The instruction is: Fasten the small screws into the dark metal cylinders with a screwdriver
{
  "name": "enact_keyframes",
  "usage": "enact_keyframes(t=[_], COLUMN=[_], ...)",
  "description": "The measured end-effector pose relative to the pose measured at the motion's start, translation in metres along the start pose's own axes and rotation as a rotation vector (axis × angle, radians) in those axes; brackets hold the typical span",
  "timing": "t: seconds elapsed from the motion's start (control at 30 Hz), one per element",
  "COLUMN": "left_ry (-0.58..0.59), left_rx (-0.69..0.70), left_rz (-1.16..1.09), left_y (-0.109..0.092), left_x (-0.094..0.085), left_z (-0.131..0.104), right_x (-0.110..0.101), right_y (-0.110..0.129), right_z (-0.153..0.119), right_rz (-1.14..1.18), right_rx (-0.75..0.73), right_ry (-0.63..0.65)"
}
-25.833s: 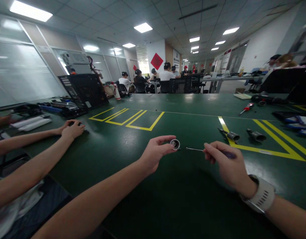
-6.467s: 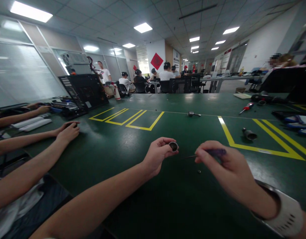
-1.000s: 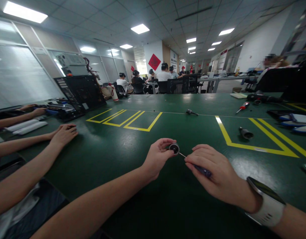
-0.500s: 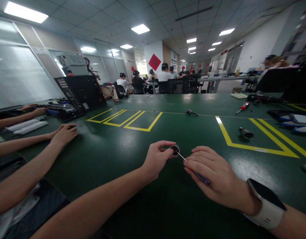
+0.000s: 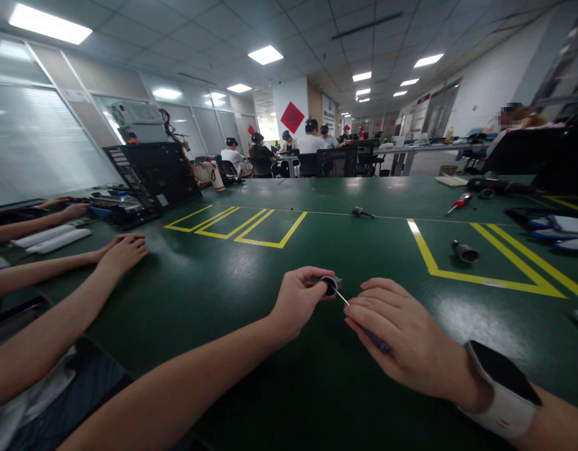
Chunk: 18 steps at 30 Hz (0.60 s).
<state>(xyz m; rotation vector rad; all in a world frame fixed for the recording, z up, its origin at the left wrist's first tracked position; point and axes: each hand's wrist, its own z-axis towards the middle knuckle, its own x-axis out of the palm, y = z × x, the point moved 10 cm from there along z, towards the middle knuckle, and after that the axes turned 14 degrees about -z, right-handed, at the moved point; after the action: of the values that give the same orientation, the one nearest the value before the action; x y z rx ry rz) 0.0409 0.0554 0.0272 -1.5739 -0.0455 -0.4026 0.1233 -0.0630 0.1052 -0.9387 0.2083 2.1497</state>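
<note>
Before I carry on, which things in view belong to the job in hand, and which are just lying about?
Job in hand:
metal cup-shaped part in the left hand
purple-handled screwdriver in the right hand
probably, the similar metal part inside the yellow tape

Seemingly just lying about:
red-handled screwdriver
white-and-red bottle
black computer case

The left forearm (image 5: 190,376), toward seven o'clock, is bare, while the right forearm (image 5: 556,423), at four o'clock, wears a watch (image 5: 503,394) with a rounded rectangular black face (image 5: 508,371), a silvery case edge and a wide, pale strap (image 5: 512,413) pierced by small slots.
</note>
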Motion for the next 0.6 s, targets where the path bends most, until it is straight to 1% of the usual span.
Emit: enact_keyframes(t=[0.2,0.6], left_ry=[-0.001,-0.030], left_rx=[-0.012,-0.003], left_rz=[0.014,0.000], left_y=[0.0040,0.0015], left_x=[-0.0018,-0.0050], left_z=[0.0021,0.0011], right_x=[-0.0020,-0.0038], right_y=[-0.0014,0.0033], right_z=[-0.0012,0.0007], right_rz=[0.009,-0.048], right_rx=[0.005,-0.010], right_ry=[-0.028,-0.020])
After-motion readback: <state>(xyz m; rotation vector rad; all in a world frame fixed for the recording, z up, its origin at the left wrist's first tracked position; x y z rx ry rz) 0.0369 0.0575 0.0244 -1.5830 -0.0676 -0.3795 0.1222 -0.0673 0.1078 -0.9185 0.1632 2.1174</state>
